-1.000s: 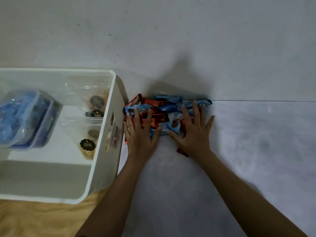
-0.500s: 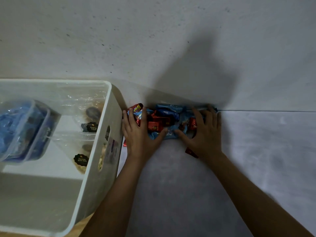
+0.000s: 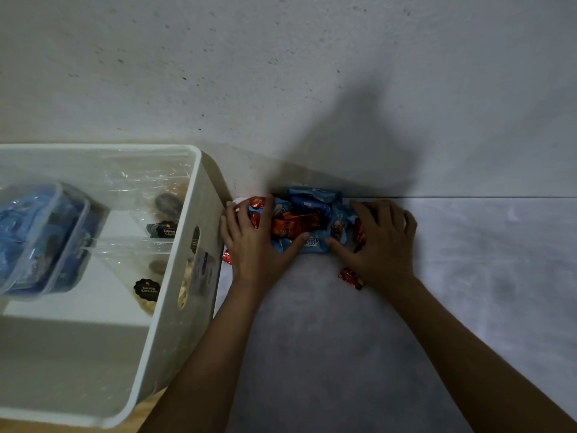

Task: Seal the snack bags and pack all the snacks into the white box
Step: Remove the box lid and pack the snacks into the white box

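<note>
The left hand (image 3: 256, 245) curls round the 9 o'clock edge of the pile of blue and red snack packets (image 3: 307, 220), and the right hand (image 3: 382, 242) curls round its 3 o'clock edge. The pile lies on the counter (image 3: 312, 345) against the wall (image 3: 281, 73). The white box (image 3: 175, 323) stands at 9 o'clock, holding bagged snacks (image 3: 162, 214). A loose red packet (image 3: 351, 278) lies at 5 o'clock.

Beside the white box (image 3: 199, 170), the left hand (image 3: 253, 245) and right hand (image 3: 377, 245), a second ago laid flat with fingers spread over the scattered snack packets (image 3: 307, 220), now close in from both sides, fingers curling round the heap. The packets, earlier strewn in a wide band leading away from the box, bunch into a tighter, taller pile. The blue wrappers (image 3: 338, 218) that reached farthest from the box are drawn in against the right hand.
</note>
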`<state>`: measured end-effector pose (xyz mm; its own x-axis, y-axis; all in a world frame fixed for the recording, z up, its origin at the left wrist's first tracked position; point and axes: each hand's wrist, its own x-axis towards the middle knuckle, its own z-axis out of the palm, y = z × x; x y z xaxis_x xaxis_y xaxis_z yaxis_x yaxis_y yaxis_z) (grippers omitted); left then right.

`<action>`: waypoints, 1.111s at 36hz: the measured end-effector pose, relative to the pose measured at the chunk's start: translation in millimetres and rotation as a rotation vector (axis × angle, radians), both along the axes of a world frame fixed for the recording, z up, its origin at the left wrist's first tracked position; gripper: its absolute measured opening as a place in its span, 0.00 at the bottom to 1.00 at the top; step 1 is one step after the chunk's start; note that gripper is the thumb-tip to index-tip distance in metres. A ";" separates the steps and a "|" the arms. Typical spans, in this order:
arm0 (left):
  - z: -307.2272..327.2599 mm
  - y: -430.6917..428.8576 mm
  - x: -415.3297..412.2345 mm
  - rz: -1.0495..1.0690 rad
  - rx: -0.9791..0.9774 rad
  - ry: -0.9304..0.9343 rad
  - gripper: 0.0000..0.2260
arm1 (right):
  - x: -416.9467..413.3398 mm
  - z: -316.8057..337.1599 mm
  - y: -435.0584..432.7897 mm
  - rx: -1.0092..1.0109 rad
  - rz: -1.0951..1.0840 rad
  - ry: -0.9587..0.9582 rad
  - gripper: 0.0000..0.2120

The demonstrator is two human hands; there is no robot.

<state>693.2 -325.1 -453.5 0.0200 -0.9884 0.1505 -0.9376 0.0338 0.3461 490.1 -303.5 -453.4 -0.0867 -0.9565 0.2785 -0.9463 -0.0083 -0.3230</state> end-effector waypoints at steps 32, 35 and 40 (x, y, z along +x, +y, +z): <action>0.0 -5.2 -17.1 -0.230 -0.084 0.265 0.25 | -18.6 -12.2 9.9 -0.219 0.099 -0.023 0.15; 0.5 -2.7 -16.9 -0.225 -0.086 0.291 0.25 | -19.5 -10.0 13.9 -0.222 0.063 -0.114 0.15; 0.8 4.5 -15.7 -0.210 -0.098 0.366 0.24 | -19.9 -6.1 24.2 -0.237 -0.020 -0.255 0.13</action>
<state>677.5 -320.6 -452.7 -0.1103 -0.9580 0.2645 -0.7230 0.2600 0.6401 470.2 -279.3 -459.5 -0.2000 -0.8654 0.4594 -0.8363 -0.0936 -0.5403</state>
